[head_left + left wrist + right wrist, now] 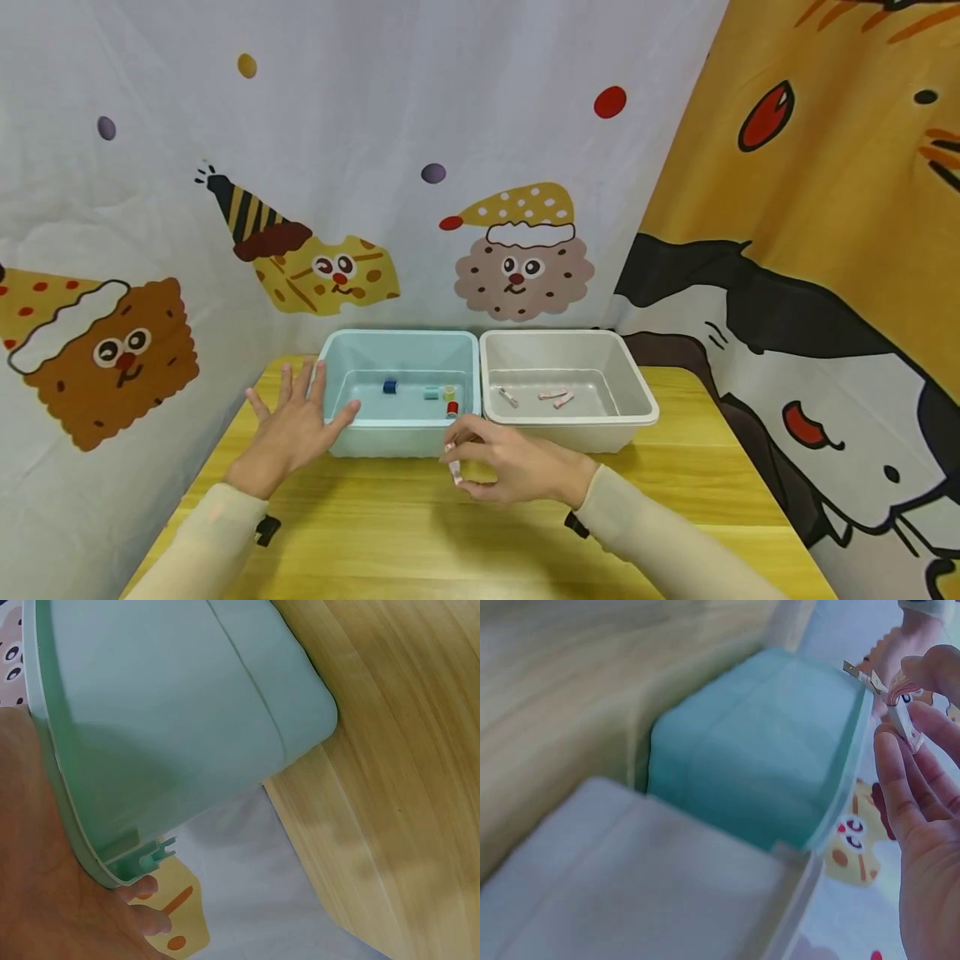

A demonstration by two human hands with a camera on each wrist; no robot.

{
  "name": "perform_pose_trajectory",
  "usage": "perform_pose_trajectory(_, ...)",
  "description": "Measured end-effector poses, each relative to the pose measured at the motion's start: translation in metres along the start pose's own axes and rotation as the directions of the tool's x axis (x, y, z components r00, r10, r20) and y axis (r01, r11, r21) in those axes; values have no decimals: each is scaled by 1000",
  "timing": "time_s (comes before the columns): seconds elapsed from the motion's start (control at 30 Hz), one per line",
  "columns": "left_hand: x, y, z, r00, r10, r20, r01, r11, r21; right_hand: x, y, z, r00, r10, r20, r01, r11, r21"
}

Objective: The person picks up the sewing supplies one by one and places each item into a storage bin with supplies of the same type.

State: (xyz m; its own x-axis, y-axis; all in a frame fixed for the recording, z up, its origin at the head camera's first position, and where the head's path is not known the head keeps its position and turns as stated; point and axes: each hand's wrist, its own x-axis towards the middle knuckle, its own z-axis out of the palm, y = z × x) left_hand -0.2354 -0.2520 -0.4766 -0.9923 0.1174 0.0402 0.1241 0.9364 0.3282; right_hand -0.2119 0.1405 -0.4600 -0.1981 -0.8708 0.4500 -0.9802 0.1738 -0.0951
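My right hand (506, 462) pinches a small pink-and-white nail clipper (453, 464) between thumb and fingers, just in front of the light blue bin (397, 440). In the right wrist view, the nail clipper (904, 724) shows a pale body and metal parts at one end. With fingers spread, my left hand (294, 425) rests at the left rim of the blue bin. Several thread spools, among them a dark blue spool (390, 387) and a red spool (452, 409), lie inside that bin. The white bin (570, 435) holds 3 similar small clippers (553, 393).
Both bins stand side by side at the back of a wooden table (390, 533). Behind them hangs a white curtain (360, 108) with cartoon prints, and a yellow cartoon cloth (840, 192) hangs along the right side.
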Motion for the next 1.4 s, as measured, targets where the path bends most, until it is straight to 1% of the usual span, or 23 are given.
perform_pose_trajectory(0.27, 0, 1, -3, 1000, -2, -5, 2, 1000, 8, -16, 16, -34, 994, 103, -36, -104, 994, -23)
perform_pose_trajectory(0.5, -3, 0, -1, 1000, -2, -3, 2, 1000, 4, -35, 39, -61, 985, 150, -81, -154, 987, -53)
perform_pose_trajectory(0.77, -3, 1, -1, 1000, -6, -3, 6, 1000, 2, -57, 71, -83, 971, 195, -135, -203, 978, -43)
perform_pose_trajectory(0.9, -3, 1, -1, 1000, -5, -4, 5, 1000, 0, -68, 82, -90, 962, 244, -124, -252, 966, -50)
perform_pose_trajectory(1.03, -4, 0, 2, 1000, -5, 8, 5, 1000, 0, -75, 90, -98, 946, 315, -78, -321, 944, -80)
perform_pose_trajectory(1.2, -4, -1, 2, 1000, -2, -3, 2, 1000, 2, -81, 101, -108, 916, 398, -42, -401, 911, -99)
perform_pose_trajectory(1.33, -2, -1, 1, 1000, 4, -8, -4, 1000, 4, -87, 107, -118, 887, 461, -22, -461, 882, -96)
perform_pose_trajectory(1.4, -1, -1, 1, 1000, 8, -7, -8, 1000, 1, -90, 109, -122, 868, 497, -8, -495, 863, -100)
